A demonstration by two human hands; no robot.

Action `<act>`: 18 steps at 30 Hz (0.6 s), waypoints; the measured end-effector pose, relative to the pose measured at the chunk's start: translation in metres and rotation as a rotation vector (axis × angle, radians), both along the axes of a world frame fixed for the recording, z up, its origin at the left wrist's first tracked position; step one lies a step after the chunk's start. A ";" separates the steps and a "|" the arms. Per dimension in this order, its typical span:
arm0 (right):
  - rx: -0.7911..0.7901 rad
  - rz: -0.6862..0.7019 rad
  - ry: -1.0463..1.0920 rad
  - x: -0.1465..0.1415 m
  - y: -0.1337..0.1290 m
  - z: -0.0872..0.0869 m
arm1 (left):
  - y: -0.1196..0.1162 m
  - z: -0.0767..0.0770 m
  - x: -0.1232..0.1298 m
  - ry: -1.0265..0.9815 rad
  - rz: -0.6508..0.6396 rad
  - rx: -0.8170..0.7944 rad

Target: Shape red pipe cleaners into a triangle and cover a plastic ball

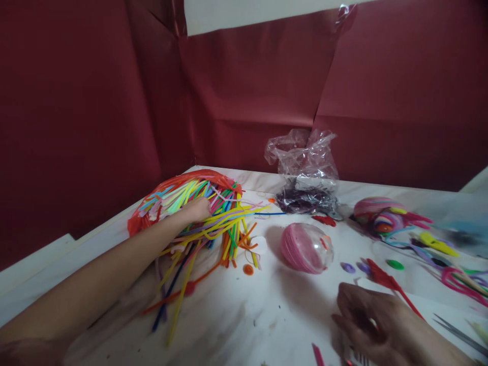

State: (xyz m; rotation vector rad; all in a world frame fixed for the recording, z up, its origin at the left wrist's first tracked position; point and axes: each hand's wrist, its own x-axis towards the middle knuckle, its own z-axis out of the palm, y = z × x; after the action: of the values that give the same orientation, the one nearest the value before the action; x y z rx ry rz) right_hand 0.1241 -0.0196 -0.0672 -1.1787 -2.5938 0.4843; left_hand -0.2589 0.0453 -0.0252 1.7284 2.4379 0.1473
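Note:
My left hand (197, 209) reaches into a heap of many-coloured pipe cleaners (224, 218) that spill from a red plastic bag (183, 179). Its fingers are closed among the stems, and the fingertips are partly hidden. At the lower right, my right hand (375, 321) hovers low over the table with curled fingers. What sits inside them, if anything, I cannot make out. Between the hands lies a clear plastic egg (308, 247), its left part wrapped in pink pipe cleaner. An orange button-like disc (248, 270) rests beside the heap.
A clear plastic bag (308, 173) with dark contents stands at the back. On the right are a striped wrapped egg (375, 211), a red pipe-cleaner piece (385, 277), a green disc (395, 264), loose coloured stems (457, 279) and scissors (459, 333). Dark red sheeting (247, 96) walls the table.

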 end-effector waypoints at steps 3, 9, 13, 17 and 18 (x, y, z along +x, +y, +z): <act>-0.008 -0.011 0.005 0.000 -0.001 0.000 | 0.001 -0.001 -0.003 -0.042 0.003 -0.076; -0.109 -0.003 0.025 -0.002 -0.003 0.006 | -0.004 0.010 -0.002 -0.116 -0.012 -0.058; -0.182 0.042 0.084 -0.002 -0.001 0.006 | -0.013 0.020 0.000 -0.145 -0.011 -0.023; -0.144 0.064 0.115 -0.001 -0.001 0.002 | -0.022 0.027 0.004 -0.163 -0.003 -0.021; -0.140 0.061 0.107 0.000 -0.001 0.001 | -0.024 0.029 0.005 -0.164 -0.002 -0.023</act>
State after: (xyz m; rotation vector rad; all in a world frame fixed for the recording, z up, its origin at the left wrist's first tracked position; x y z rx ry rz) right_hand 0.1240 -0.0209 -0.0664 -1.0855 -2.5448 0.7318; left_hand -0.2542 0.0215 0.0034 1.6392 2.3119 0.2499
